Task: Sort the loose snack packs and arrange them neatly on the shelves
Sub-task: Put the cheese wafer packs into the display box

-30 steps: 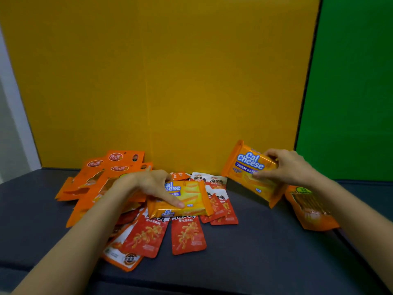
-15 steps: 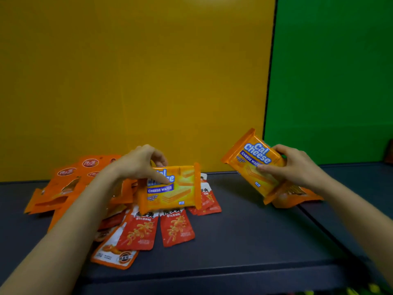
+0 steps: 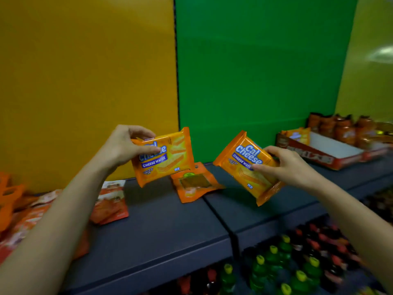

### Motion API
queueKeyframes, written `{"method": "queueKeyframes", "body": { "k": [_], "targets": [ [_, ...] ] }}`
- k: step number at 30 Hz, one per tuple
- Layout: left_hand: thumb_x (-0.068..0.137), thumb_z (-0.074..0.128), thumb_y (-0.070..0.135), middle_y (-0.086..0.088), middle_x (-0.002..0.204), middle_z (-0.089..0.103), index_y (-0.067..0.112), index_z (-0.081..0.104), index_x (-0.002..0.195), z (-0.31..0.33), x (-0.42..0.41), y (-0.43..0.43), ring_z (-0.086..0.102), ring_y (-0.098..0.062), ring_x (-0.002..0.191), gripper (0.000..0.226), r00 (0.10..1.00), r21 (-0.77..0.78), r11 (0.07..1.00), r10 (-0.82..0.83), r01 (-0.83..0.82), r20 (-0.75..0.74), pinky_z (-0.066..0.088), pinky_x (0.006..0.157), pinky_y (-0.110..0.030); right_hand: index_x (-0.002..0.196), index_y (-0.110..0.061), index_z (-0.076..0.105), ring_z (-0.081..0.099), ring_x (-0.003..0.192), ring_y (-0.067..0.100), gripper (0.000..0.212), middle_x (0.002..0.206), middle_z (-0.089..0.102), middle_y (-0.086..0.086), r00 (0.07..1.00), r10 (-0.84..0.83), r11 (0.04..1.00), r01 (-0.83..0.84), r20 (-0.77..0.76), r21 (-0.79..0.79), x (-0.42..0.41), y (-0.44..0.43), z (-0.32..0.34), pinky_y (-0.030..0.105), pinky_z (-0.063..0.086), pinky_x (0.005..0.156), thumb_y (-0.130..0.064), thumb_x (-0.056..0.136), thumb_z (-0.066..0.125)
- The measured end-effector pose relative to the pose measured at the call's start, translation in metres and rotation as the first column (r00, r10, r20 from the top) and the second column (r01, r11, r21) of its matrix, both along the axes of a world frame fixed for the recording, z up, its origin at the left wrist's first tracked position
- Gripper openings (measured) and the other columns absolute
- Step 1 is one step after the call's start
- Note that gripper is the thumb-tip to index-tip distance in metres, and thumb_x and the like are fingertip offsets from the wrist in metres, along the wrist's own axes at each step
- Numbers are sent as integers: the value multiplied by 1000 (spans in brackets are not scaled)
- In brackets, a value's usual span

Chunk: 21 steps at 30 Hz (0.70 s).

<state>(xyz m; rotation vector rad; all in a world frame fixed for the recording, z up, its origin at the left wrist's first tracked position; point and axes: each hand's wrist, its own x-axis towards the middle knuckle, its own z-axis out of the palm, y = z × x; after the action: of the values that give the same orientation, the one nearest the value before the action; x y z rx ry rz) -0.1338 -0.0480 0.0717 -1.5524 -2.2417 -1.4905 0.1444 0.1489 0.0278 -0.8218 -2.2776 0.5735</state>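
An orange-yellow back panel and a green back panel stand side by side behind a dark grey shelf. Below the shelf's front edge, rows of green and dark bottles with yellow and red caps fill a lower level. At the far right of the shelf sits a red cardboard tray with a few wafer packs upright at its back end, and blurred orange bags stand behind it. At the far left, a loose heap of red and orange snack packs lies on the shelf, with a red snack pack at its right edge.

Two orange Cal Cheese wafer packs are held in the air above the shelf. The left wafer pack is pinched at its upper left corner by the left hand, thumb on the printed face. The right wafer pack, tilted down to the right, is grasped along its right side by the right hand. Between and below them, a small orange pouch with a clear window lies flat on the shelf.
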Motion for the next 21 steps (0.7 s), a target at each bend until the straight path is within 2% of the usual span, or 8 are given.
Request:
{"method": "queueKeyframes", "body": {
  "k": [4, 8, 9, 12, 19, 21],
  "targets": [
    [66, 80, 14, 9, 78, 61, 16, 65, 94, -5, 62, 68, 55, -5, 69, 32, 996, 30, 996, -89, 89, 18, 47, 61, -20, 106, -17, 63, 65, 89, 21, 31, 97, 69, 4, 995, -95, 995, 95, -19, -10, 79, 36, 1, 33, 49, 79, -28, 79, 72],
    [64, 83, 15, 8, 77, 63, 17, 68, 91, -13, 126, 137, 56, -4, 69, 31, 985, 34, 985, -168, 168, 25, 47, 66, -22, 112, -16, 62, 61, 89, 15, 29, 99, 67, 1, 988, -147, 989, 147, 40, 7, 158, 78, -1, 12, 43, 71, -19, 84, 67],
    [63, 83, 15, 8, 77, 63, 17, 68, 90, -15, 142, 153, 56, -5, 69, 31, 983, 37, 983, -182, 181, 31, 47, 67, -23, 113, -16, 62, 62, 89, 14, 30, 99, 67, 0, 985, -168, 986, 168, 46, 18, 176, 87, -2, 13, 44, 72, -21, 84, 67],
    [64, 83, 18, 4, 81, 64, 18, 69, 89, -24, 186, 197, 56, -6, 67, 29, 981, 41, 981, -190, 189, 24, 45, 61, -20, 113, -17, 62, 63, 94, 17, 30, 102, 67, 0, 975, -222, 975, 222, 23, 13, 226, 109, -3, 30, 48, 82, -23, 84, 68],
    [68, 80, 21, -3, 93, 65, 13, 70, 93, -32, 254, 274, 58, -15, 82, 28, 982, 59, 983, -179, 175, 63, 43, 69, -25, 116, -22, 59, 62, 96, 18, 32, 104, 64, -1, 957, -289, 957, 289, 7, -8, 291, 156, -4, 31, 48, 79, -27, 85, 66],
    [69, 80, 19, -3, 92, 65, 12, 70, 94, -30, 266, 295, 58, -16, 82, 29, 980, 57, 982, -186, 182, 71, 43, 69, -25, 118, -20, 60, 62, 98, 21, 35, 107, 65, 2, 951, -308, 951, 308, 6, 5, 300, 171, -1, 37, 51, 84, -28, 85, 66]
  ]
}}
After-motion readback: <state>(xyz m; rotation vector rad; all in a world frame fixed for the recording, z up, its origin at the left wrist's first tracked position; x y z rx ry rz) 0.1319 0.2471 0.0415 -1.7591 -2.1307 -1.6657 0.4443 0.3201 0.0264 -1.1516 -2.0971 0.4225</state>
